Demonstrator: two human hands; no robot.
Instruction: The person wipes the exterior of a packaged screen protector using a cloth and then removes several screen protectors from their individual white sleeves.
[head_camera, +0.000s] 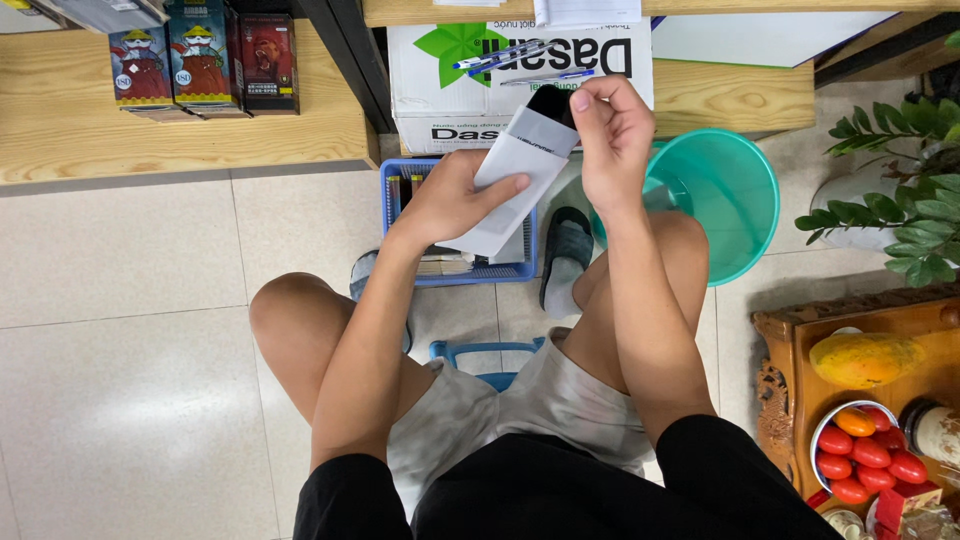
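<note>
Sitting low on a blue stool (487, 352) over the tiled floor (130, 350), the person has both hands up in front of the knees, working a grey-white paper sleeve (515, 185). The left hand (455, 195) cradles the sleeve from underneath, thumb pressed flat across its face, so it stays tilted with the open end up. The right hand (612, 130) has a narrow pinch grip on the black item (551, 104) poking out of that top end; it looks smooth and dark, but I can't tell what it is. Sleeve looks like matte, stiff paper, creased flat. Right below sits a blue plastic basket (400, 215) with slotted walls, and a teal plastic bucket (735, 190), glossy and round, just beside the right knee. A white cardboard box (440, 95) sits behind on the wooden shelf (740, 95).
</note>
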